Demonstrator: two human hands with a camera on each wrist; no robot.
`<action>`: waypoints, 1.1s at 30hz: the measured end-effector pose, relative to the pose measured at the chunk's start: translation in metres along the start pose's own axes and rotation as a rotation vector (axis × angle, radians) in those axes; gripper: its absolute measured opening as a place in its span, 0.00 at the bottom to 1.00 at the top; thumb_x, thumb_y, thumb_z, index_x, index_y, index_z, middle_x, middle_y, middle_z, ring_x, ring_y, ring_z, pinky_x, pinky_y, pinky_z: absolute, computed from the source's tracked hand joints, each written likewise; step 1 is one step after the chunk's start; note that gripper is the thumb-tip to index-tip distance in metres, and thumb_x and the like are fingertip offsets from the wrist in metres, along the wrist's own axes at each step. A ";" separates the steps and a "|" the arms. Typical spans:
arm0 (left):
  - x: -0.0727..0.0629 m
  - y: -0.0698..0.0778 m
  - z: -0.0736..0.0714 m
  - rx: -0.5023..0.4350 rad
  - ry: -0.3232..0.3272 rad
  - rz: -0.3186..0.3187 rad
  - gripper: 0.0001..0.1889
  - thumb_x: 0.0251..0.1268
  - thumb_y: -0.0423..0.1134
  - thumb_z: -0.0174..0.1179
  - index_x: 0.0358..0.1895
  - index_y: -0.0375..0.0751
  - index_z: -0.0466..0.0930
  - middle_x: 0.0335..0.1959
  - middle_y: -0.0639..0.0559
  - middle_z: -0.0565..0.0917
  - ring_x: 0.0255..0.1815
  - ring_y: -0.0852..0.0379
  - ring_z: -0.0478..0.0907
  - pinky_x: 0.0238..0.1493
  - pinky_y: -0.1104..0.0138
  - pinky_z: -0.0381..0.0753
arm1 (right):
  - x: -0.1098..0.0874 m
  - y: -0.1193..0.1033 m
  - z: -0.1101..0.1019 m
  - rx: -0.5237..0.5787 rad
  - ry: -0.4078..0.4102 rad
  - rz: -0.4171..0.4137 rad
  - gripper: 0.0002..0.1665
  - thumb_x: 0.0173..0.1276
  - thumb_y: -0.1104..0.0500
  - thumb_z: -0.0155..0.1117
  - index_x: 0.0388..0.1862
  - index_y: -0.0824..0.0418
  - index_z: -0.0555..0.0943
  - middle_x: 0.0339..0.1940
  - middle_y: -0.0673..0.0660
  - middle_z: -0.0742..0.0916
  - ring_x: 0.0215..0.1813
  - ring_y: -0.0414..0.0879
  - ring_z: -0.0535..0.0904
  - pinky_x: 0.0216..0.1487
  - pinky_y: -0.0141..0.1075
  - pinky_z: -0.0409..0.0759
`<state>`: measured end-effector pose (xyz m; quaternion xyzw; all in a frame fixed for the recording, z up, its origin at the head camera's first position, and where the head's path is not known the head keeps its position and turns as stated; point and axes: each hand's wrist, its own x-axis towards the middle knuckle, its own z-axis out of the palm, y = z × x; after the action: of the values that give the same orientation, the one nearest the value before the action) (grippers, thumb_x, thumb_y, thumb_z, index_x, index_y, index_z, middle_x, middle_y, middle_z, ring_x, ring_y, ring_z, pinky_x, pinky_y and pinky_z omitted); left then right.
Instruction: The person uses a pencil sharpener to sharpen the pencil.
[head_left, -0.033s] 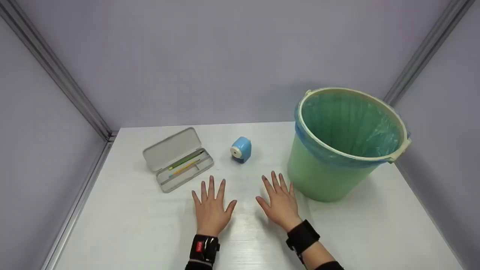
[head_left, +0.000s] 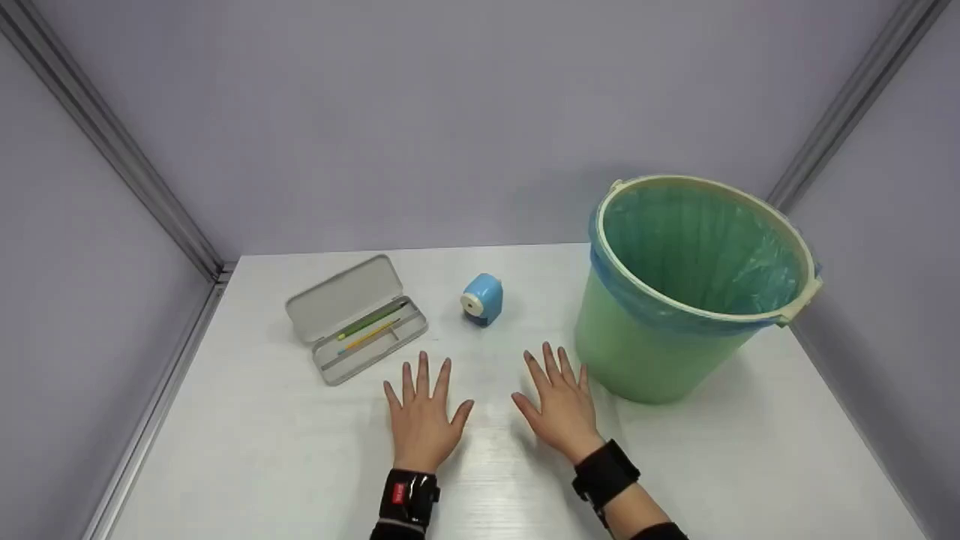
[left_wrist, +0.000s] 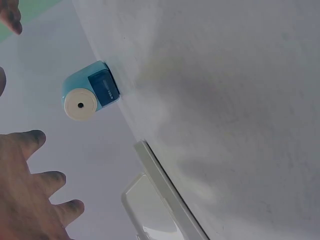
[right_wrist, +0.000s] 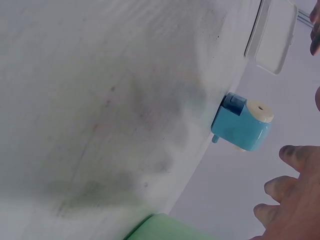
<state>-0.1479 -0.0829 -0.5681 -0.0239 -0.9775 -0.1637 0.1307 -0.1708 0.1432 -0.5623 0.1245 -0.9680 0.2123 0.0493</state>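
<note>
1. Nothing has visibly moved since the earlier frame.
2. Left hand (head_left: 424,429) and right hand (head_left: 562,414): fingers straight, spread, holding nothing.
3. Blue sharpener (head_left: 487,295) stands on the worktop (head_left: 247,435) between pencil case (head_left: 345,296) and bin (head_left: 641,352).
4. Wrist views crop both; right hand's contact with bin is unclear.

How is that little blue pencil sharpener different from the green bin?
Size: the blue sharpener is small, while the green bin is far larger.
Opening: the sharpener has one small hole in its round cream front; the bin has a wide open top.
Lining: a plastic bag lines the bin; none shows on the sharpener.
Shared: both stand on the white table and have cream-coloured parts.
</note>
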 end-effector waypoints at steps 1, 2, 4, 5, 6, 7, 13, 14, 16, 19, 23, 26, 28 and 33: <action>0.000 0.000 0.000 0.000 0.000 -0.002 0.37 0.72 0.60 0.64 0.78 0.45 0.75 0.83 0.31 0.70 0.83 0.26 0.66 0.79 0.25 0.60 | 0.000 0.000 0.000 0.001 0.001 -0.001 0.40 0.80 0.42 0.62 0.83 0.61 0.71 0.86 0.72 0.69 0.88 0.72 0.61 0.82 0.77 0.55; 0.000 0.000 0.000 -0.001 0.000 -0.005 0.37 0.72 0.60 0.65 0.78 0.45 0.75 0.83 0.32 0.70 0.83 0.26 0.66 0.80 0.25 0.60 | 0.000 0.000 0.001 0.002 0.002 -0.001 0.40 0.80 0.42 0.62 0.83 0.61 0.71 0.86 0.72 0.69 0.88 0.72 0.61 0.82 0.77 0.55; -0.001 0.000 0.001 -0.003 -0.002 -0.010 0.37 0.72 0.60 0.65 0.78 0.45 0.75 0.83 0.32 0.70 0.84 0.26 0.66 0.80 0.25 0.59 | 0.000 0.000 0.001 0.002 0.005 -0.002 0.40 0.80 0.42 0.62 0.83 0.61 0.71 0.86 0.72 0.69 0.88 0.72 0.61 0.82 0.77 0.55; -0.001 0.000 0.001 -0.002 -0.002 -0.011 0.37 0.72 0.60 0.65 0.78 0.45 0.75 0.83 0.32 0.70 0.84 0.26 0.66 0.80 0.25 0.59 | -0.001 0.000 0.001 0.002 0.006 -0.003 0.40 0.80 0.42 0.62 0.83 0.61 0.71 0.86 0.72 0.69 0.88 0.72 0.61 0.82 0.77 0.55; -0.001 0.000 0.000 -0.004 -0.003 -0.014 0.37 0.72 0.59 0.65 0.78 0.45 0.75 0.83 0.32 0.70 0.84 0.26 0.66 0.80 0.25 0.59 | -0.001 0.000 0.002 0.003 0.005 -0.003 0.40 0.80 0.42 0.62 0.83 0.61 0.71 0.86 0.72 0.69 0.88 0.72 0.61 0.82 0.77 0.55; -0.001 -0.001 0.000 -0.006 -0.003 -0.017 0.37 0.72 0.59 0.66 0.78 0.45 0.75 0.83 0.32 0.70 0.84 0.26 0.66 0.80 0.25 0.59 | -0.001 0.000 0.002 0.004 0.004 -0.003 0.40 0.80 0.42 0.62 0.83 0.61 0.70 0.86 0.72 0.69 0.88 0.72 0.61 0.82 0.77 0.55; 0.007 -0.014 -0.001 0.006 0.007 -0.046 0.33 0.76 0.51 0.65 0.78 0.42 0.74 0.83 0.31 0.70 0.83 0.27 0.67 0.80 0.26 0.60 | -0.003 0.000 0.001 0.024 -0.008 -0.004 0.41 0.81 0.43 0.62 0.84 0.61 0.69 0.87 0.72 0.68 0.88 0.72 0.60 0.83 0.78 0.53; 0.010 -0.019 -0.002 0.011 0.015 -0.053 0.32 0.76 0.49 0.65 0.78 0.41 0.74 0.82 0.31 0.70 0.83 0.27 0.67 0.80 0.26 0.60 | -0.003 0.001 0.001 0.029 -0.010 -0.003 0.41 0.81 0.43 0.62 0.84 0.61 0.69 0.87 0.72 0.68 0.88 0.73 0.59 0.83 0.78 0.53; 0.017 -0.032 -0.005 0.016 0.024 -0.077 0.31 0.78 0.47 0.64 0.78 0.40 0.74 0.82 0.30 0.70 0.83 0.26 0.67 0.80 0.25 0.60 | -0.003 0.001 0.000 0.036 -0.011 -0.002 0.41 0.81 0.43 0.61 0.84 0.62 0.69 0.87 0.72 0.67 0.88 0.73 0.59 0.82 0.78 0.53; 0.028 -0.054 -0.009 0.014 0.026 -0.133 0.30 0.79 0.45 0.62 0.78 0.37 0.73 0.82 0.28 0.69 0.83 0.25 0.66 0.79 0.24 0.59 | -0.004 0.001 0.000 0.042 -0.010 -0.003 0.41 0.81 0.43 0.61 0.84 0.62 0.69 0.87 0.72 0.67 0.88 0.73 0.60 0.82 0.78 0.53; 0.038 -0.080 -0.012 0.001 -0.008 -0.217 0.29 0.79 0.42 0.60 0.77 0.33 0.72 0.82 0.26 0.68 0.83 0.24 0.64 0.79 0.24 0.59 | -0.005 0.000 0.000 0.046 -0.013 -0.005 0.40 0.81 0.43 0.61 0.84 0.62 0.69 0.87 0.72 0.67 0.88 0.73 0.60 0.82 0.78 0.53; 0.041 -0.092 -0.015 -0.005 -0.057 -0.260 0.29 0.80 0.41 0.58 0.76 0.30 0.72 0.81 0.25 0.69 0.82 0.23 0.65 0.79 0.25 0.61 | -0.006 0.000 0.001 0.053 -0.019 -0.004 0.40 0.81 0.43 0.61 0.84 0.62 0.69 0.87 0.72 0.67 0.88 0.73 0.59 0.83 0.78 0.52; 0.042 -0.097 -0.016 -0.008 -0.091 -0.274 0.28 0.80 0.41 0.58 0.76 0.29 0.72 0.80 0.24 0.69 0.80 0.22 0.66 0.78 0.25 0.63 | -0.006 -0.001 0.001 0.057 -0.020 -0.003 0.40 0.81 0.43 0.61 0.83 0.62 0.69 0.87 0.72 0.67 0.88 0.73 0.59 0.83 0.78 0.52; 0.041 -0.102 -0.014 -0.014 -0.151 -0.291 0.28 0.80 0.41 0.57 0.76 0.29 0.71 0.78 0.24 0.72 0.78 0.22 0.68 0.77 0.26 0.65 | -0.007 0.000 0.002 0.072 -0.017 -0.002 0.40 0.81 0.43 0.60 0.84 0.62 0.69 0.87 0.72 0.67 0.88 0.73 0.59 0.83 0.78 0.52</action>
<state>-0.1935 -0.1839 -0.5762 0.1047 -0.9765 -0.1855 0.0318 -0.1639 0.1437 -0.5645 0.1292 -0.9599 0.2459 0.0369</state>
